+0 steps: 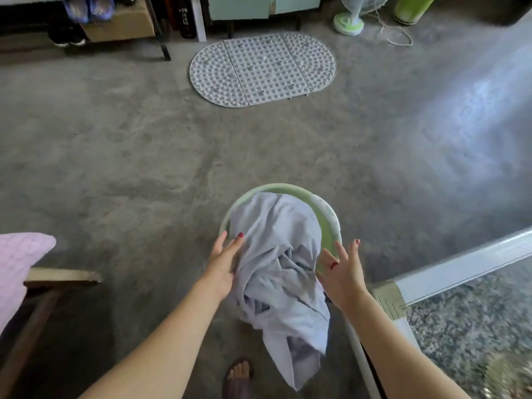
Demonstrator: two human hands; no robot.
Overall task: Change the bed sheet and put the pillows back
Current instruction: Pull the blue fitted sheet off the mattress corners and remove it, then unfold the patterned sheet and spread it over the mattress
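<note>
A home, likely a bedroom; bare concrete floor (144, 156); a studded oval mat (262, 69); a standing fan (349, 20); a laundry basket (328, 217); a bed frame (460, 266).

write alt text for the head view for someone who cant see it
Two bare hands, left hand and right hand, fingers straight, press a crumpled pale grey bed sheet into a round green laundry basket on a concrete floor. An oval studded mat lies beyond.
</note>
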